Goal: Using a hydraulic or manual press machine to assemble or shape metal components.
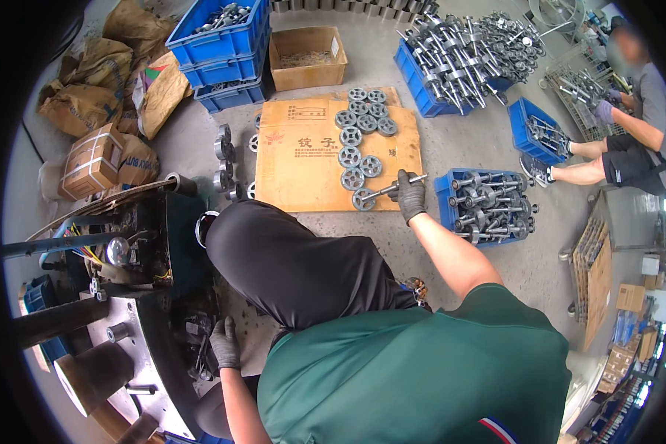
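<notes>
My right hand [411, 197], in a grey glove, is closed around a thin metal shaft [382, 192]. The shaft lies nearly level, its left end at a spoked metal wheel [363, 200] on the near edge of a flattened cardboard sheet [296, 174]. Whether the two are joined I cannot tell. More grey wheels [349, 157] lie flat in a cluster reaching toward the sheet's far edge. My left hand [225, 344], also gloved, hangs low beside the machine [144, 348], fingers stretched out and holding nothing visible. Right of my right hand stands a blue crate [445, 211] of shafts with wheels.
Overfilled blue crates [416, 78] of metal shafts stand far right. Stacked blue crates [214, 50] and an open cardboard box [308, 80] stand at the back. Another person [640, 111] sits at the right, handling shafts. A cardboard-topped trolley [592, 270] stands at right.
</notes>
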`<state>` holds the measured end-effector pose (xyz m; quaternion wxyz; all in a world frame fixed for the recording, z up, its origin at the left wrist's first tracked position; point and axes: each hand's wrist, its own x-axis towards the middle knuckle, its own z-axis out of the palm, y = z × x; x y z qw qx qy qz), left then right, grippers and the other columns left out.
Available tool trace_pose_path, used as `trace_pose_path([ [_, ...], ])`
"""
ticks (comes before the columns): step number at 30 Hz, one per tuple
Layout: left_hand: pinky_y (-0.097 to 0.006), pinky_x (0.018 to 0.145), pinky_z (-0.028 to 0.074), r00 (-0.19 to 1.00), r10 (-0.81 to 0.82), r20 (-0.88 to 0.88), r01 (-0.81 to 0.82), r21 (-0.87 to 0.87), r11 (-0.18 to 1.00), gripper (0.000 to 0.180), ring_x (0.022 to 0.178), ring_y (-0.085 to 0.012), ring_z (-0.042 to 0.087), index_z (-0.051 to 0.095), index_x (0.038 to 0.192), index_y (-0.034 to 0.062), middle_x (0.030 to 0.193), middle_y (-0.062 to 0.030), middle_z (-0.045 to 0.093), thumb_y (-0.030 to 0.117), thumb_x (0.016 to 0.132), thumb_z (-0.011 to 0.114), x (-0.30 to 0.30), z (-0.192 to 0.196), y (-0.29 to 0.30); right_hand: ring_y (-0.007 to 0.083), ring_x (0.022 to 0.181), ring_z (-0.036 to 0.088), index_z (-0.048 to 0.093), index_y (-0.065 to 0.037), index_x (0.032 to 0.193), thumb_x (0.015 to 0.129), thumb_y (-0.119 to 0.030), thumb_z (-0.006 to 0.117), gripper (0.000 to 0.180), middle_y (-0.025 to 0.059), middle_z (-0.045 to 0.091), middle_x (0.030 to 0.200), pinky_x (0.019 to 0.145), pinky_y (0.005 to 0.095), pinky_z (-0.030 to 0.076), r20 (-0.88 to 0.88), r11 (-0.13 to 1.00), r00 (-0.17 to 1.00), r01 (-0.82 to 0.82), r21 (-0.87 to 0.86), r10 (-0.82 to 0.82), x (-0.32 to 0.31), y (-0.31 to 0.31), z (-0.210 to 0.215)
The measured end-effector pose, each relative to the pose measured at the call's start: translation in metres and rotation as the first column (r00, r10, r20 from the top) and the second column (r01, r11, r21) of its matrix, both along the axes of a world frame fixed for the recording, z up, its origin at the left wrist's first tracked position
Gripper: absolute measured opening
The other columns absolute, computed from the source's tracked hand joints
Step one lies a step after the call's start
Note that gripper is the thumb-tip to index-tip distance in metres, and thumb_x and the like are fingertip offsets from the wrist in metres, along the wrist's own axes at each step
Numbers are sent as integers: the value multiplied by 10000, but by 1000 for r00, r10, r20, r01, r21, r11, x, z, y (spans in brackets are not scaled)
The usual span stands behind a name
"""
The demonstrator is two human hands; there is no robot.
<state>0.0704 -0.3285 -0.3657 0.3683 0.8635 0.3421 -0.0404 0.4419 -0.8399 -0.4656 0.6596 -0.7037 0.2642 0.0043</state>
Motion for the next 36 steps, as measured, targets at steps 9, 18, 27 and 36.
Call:
trace_pose_path([
  [9, -441, 830, 542, 996, 8, -94, -19, -117, 993, 209, 894, -370, 719, 704, 1063, -13, 963, -230, 748, 181, 988, 690, -23, -50, 22, 190, 891, 704, 651, -23, 1079, 1046, -316, 666, 295, 103, 696, 938, 813, 345, 575, 255, 728, 709, -509, -460, 657, -36, 29, 19],
  [18, -412, 751, 556, 984, -104, -146, 77, -183, 980, 206, 793, -288, 708, 703, 1074, 5, 910, -195, 739, 188, 990, 664, -32, -69, 32, 278, 971, 745, 657, -9, 1216, 1005, -278, 735, 350, 148, 742, 1058, 879, 370, 594, 148, 560, 635, -520, -645, 759, -20, 22, 4],
  [27, -358, 653, 543, 983, -61, -176, 10, -274, 962, 164, 711, -167, 646, 695, 1067, 17, 849, -97, 699, 160, 999, 653, -27, -69, 29, 298, 1003, 745, 673, -90, 1245, 959, -393, 749, 423, 127, 743, 1089, 903, 379, 595, 200, 659, 701, -477, -582, 684, -29, 17, 2],
  [36, -323, 610, 503, 984, -10, -177, -60, -391, 918, 132, 668, -133, 590, 674, 1077, 47, 837, -57, 668, 160, 1012, 651, -38, -73, 35, 356, 1395, 494, 649, -136, 1359, 802, -586, 783, 729, 122, 617, 1434, 1194, 442, 397, -337, 128, 522, -666, -735, 783, -21, 11, -17],
])
